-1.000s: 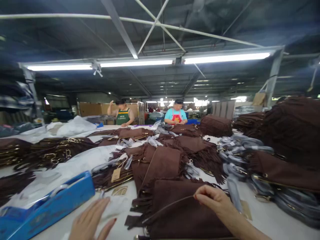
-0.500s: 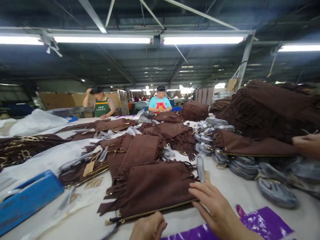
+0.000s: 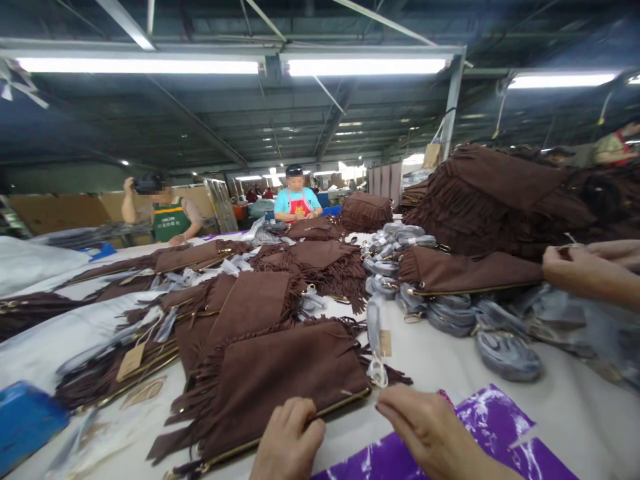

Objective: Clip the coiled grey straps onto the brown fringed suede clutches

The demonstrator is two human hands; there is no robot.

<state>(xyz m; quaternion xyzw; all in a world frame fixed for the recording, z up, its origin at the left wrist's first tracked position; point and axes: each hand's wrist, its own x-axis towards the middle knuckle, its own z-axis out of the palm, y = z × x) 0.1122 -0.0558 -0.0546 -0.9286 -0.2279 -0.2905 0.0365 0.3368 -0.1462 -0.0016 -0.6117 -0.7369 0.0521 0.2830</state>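
Observation:
A brown fringed bag point(image 3: 285, 370) lies in front of me, its gold zip along the near edge. My left hand point(image 3: 293, 433) is at that zip edge, its fingers curled onto the bag. My right hand point(image 3: 430, 427) is beside the bag's right corner, thumb and fingers pressed together; whatever may be between them is hidden. Just beyond those fingertips are a plastic-wrapped strap piece point(image 3: 374, 327), a white loop point(image 3: 377, 373) and a tan tag point(image 3: 385, 343). Purple plastic point(image 3: 493, 427) lies under and beside my right hand.
More fringed bags point(image 3: 250, 300) lie beyond. Wrapped strap coils point(image 3: 507, 353) sit at right, below a tall brown pile point(image 3: 500, 193). A co-worker's hands point(image 3: 585, 263) are at the right edge. A blue tool point(image 3: 30, 420) stands at left; two people work across the table.
The view has swung right. My right hand has come off the bag's right side and its fingers have closed. My left hand has moved onto the zip edge.

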